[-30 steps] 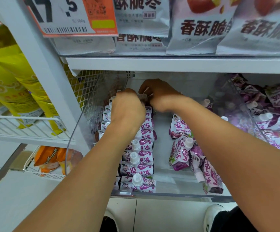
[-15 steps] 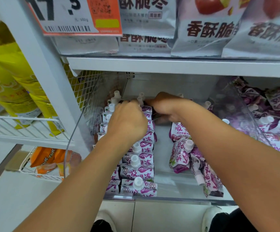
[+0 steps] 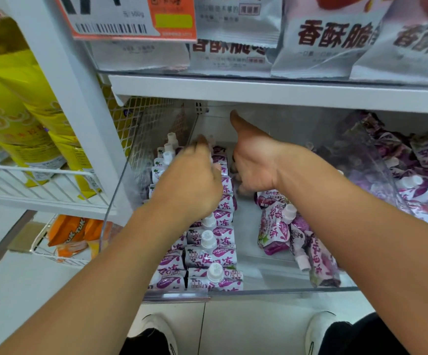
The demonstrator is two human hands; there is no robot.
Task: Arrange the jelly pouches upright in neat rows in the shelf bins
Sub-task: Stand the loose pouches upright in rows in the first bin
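Both hands reach into clear shelf bin (image 3: 271,290), lower shelf. Left hand (image 3: 195,185) sits over the back of the upright rows (image 3: 207,242), fingers curled down onto the pouch tops, blurred; can't tell if it actually pinches one. Right hand (image 3: 254,165) just beside it, close but apart, thumb sticking up, fingers curled down behind the row and hidden; grip can't be told. Jelly pouches in left half of bin stand upright in two neat rows, white caps up, running front to back. Right half: loose pouches (image 3: 294,234) lying flat and tilted, unsorted. Neighbouring bin on right holds a jumbled heap of purple pouches (image 3: 412,175). Silver snack bags (image 3: 323,39) on shelf above, price tag (image 3: 131,19) top left, yellow bags (image 3: 23,111) far left.
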